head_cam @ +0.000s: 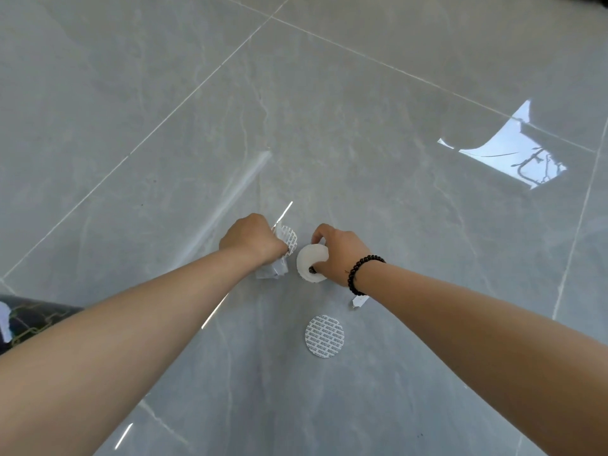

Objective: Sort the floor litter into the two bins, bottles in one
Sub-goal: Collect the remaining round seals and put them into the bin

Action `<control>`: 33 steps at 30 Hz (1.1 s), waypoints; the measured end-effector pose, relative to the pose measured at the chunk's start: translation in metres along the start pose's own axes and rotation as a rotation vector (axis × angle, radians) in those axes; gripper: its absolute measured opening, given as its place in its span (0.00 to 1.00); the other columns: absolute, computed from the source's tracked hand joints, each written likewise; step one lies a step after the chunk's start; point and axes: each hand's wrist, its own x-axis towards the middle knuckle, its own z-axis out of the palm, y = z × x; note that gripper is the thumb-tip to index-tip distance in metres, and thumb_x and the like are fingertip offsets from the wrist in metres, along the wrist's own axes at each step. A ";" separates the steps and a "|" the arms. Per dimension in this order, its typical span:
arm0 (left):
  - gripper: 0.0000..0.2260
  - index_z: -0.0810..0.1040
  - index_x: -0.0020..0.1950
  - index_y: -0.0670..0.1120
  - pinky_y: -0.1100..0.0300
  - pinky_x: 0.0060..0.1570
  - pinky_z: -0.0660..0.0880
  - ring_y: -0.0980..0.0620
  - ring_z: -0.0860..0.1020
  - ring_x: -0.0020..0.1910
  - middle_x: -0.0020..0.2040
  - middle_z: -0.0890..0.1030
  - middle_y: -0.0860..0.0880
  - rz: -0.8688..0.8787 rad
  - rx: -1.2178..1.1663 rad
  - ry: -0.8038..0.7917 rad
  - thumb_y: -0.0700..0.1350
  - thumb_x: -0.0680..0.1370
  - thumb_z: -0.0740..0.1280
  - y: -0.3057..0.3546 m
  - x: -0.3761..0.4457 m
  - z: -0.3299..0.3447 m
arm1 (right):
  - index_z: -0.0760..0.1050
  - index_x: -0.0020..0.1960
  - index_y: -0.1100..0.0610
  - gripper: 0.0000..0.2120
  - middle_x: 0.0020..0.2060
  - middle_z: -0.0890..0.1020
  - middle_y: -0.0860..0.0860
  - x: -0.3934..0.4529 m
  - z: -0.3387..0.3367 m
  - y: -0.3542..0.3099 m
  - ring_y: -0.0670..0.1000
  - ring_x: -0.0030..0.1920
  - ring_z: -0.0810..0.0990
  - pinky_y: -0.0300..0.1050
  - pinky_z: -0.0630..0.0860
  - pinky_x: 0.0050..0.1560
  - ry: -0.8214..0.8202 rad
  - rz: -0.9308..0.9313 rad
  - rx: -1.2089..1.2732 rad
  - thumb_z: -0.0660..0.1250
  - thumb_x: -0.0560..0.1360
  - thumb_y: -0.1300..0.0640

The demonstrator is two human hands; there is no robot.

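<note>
My left hand (251, 240) grips a bunch of white paper scraps (273, 270) together with a round printed seal disc (291, 242), low over the grey tiled floor. Just to its right, my right hand (340, 251) holds a white roll of tissue (311, 267), with fingers curled over its top and the thumb at its core hole. A second round printed seal disc (324, 336) lies flat on the floor nearer to me. A small white paper scrap (359, 301) lies under my right wrist. No bottles or bins are in view.
Glossy grey floor tiles (362, 110) stretch in all directions. A bright window reflection (513, 153) shines at the right. A dark patterned piece of clothing (29, 319) shows at the left edge.
</note>
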 end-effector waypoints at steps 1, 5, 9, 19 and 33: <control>0.12 0.81 0.44 0.46 0.58 0.40 0.76 0.47 0.79 0.42 0.41 0.81 0.49 -0.013 -0.010 -0.008 0.52 0.67 0.70 -0.001 0.002 0.001 | 0.69 0.57 0.53 0.16 0.48 0.74 0.51 -0.001 0.000 0.000 0.54 0.44 0.76 0.46 0.76 0.39 0.009 -0.023 -0.023 0.70 0.72 0.57; 0.09 0.83 0.42 0.43 0.61 0.36 0.73 0.50 0.77 0.36 0.35 0.79 0.50 -0.013 -0.132 -0.021 0.47 0.67 0.72 -0.005 0.002 0.002 | 0.70 0.56 0.54 0.14 0.53 0.74 0.51 -0.006 0.005 0.000 0.55 0.51 0.76 0.51 0.77 0.48 0.072 -0.132 -0.103 0.68 0.73 0.58; 0.05 0.81 0.36 0.47 0.65 0.29 0.67 0.51 0.73 0.31 0.29 0.75 0.51 -0.061 -0.540 -0.079 0.45 0.66 0.74 -0.014 0.003 -0.035 | 0.73 0.59 0.57 0.16 0.60 0.69 0.52 -0.007 0.009 0.002 0.53 0.59 0.69 0.49 0.75 0.55 0.133 -0.178 -0.127 0.70 0.73 0.59; 0.12 0.78 0.46 0.50 0.61 0.39 0.71 0.51 0.76 0.43 0.48 0.77 0.50 0.072 -0.210 -0.066 0.48 0.67 0.76 -0.009 0.002 -0.035 | 0.76 0.49 0.60 0.10 0.53 0.78 0.53 -0.021 0.015 0.035 0.57 0.52 0.76 0.45 0.72 0.49 0.275 -0.404 -0.210 0.72 0.70 0.60; 0.16 0.79 0.40 0.47 0.61 0.34 0.71 0.53 0.79 0.35 0.35 0.80 0.52 0.075 0.078 -0.160 0.55 0.63 0.79 -0.026 -0.003 -0.017 | 0.64 0.67 0.47 0.26 0.41 0.72 0.44 -0.036 0.009 0.027 0.46 0.43 0.73 0.35 0.69 0.40 0.060 -0.205 0.241 0.68 0.73 0.61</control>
